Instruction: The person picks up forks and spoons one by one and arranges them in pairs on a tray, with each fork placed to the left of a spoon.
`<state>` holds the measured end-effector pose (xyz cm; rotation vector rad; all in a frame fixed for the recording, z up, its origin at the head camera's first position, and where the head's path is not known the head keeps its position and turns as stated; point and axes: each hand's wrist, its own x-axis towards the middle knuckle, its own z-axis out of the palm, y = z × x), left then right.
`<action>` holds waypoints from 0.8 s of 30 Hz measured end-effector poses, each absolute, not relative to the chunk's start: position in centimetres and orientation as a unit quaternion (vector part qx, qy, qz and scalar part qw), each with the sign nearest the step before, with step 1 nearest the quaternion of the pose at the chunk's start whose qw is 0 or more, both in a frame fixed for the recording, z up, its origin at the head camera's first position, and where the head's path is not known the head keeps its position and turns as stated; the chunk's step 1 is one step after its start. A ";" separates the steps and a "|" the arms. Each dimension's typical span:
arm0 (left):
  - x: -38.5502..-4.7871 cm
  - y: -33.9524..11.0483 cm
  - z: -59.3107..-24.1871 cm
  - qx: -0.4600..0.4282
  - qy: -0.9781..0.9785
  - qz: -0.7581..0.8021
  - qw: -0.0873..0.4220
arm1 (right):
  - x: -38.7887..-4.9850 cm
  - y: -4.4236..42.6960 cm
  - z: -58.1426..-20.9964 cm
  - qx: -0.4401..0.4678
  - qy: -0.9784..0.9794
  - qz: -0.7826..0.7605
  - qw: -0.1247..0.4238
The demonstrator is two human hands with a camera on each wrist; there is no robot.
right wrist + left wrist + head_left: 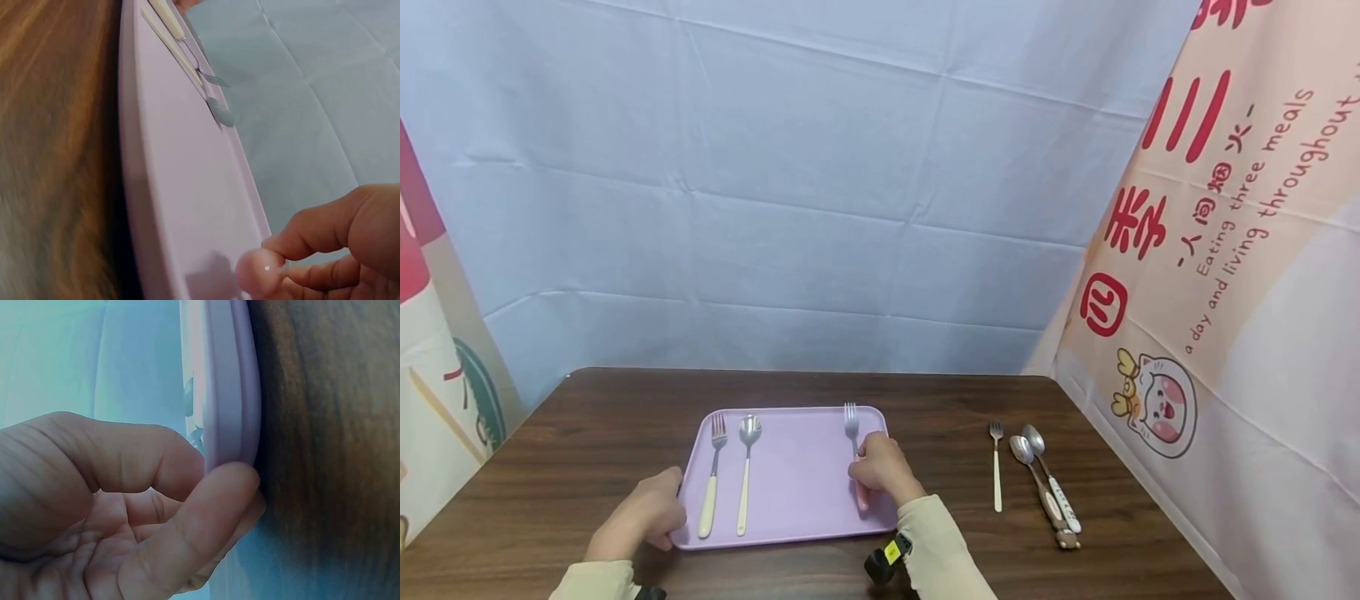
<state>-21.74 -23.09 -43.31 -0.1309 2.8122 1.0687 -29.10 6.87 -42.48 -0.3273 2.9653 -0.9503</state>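
A lilac tray (797, 475) lies on the table. My left hand (646, 510) holds it by the left edge, and in the left wrist view the thumb and fingers (219, 494) close about its corner. Over the tray's right side, my right hand (883, 467) pinches a fork (851, 421) with a pink handle (256, 270), tines pointing away from me. A cream-handled fork (708, 500) and a slim cream-handled spoon (745, 483) lie side by side on the tray's left part. I cannot tell whether the pink-handled fork touches the tray.
Right of the tray, a small white-handled fork (997, 475) lies on the dark wooden table (947, 433). Beyond it, a brown-handled spoon (1047, 500) and a white-handled spoon (1063, 504) lie close together. A pale cloth (805, 208) hangs behind the table, a printed one (1240, 275) at the right.
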 end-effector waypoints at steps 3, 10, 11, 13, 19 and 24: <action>-21.7 -23.1 -43.3 -0.042 0.930 0.359 0.063 | -29.0 6.1 -42.7 -0.106 0.947 -0.304 0.004; -21.7 -23.1 -43.3 -0.042 0.930 0.361 0.062 | -28.8 4.0 -43.4 -0.122 0.945 -0.303 -0.007; -21.7 -23.1 -43.3 -0.042 0.930 0.361 0.062 | -28.8 3.7 -43.4 -0.125 0.944 -0.304 -0.008; -21.6 -23.2 -43.2 -0.042 0.930 0.361 0.063 | -28.7 3.0 -43.4 -0.127 0.944 -0.305 -0.007; -21.8 -23.3 -43.4 -0.042 0.931 0.355 0.068 | -28.2 1.5 -43.5 -0.134 0.940 -0.313 0.004; -21.8 -23.2 -43.3 -0.040 0.931 0.355 0.070 | -27.9 0.9 -43.7 -0.140 0.940 -0.312 0.005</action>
